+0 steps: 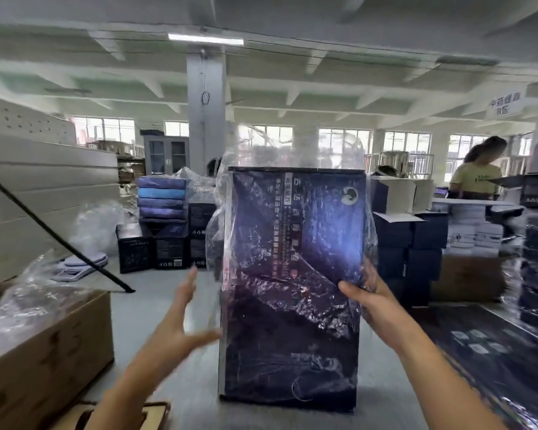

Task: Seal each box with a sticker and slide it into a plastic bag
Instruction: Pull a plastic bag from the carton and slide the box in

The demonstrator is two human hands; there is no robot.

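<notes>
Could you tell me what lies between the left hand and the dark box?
In the head view, only loose film of the plastic bag hangs between the left hand and the box.

Workshop interior: beamed ceiling, central column, glazed far wall.
The pale beamed ceiling carries one lit tube lamp directly above a grey square column. Windows run along the far wall and admit daylight. A grey glass-door cabinet stands left of the column. A hanging sign is at upper right. The tabletop is grey.
</notes>
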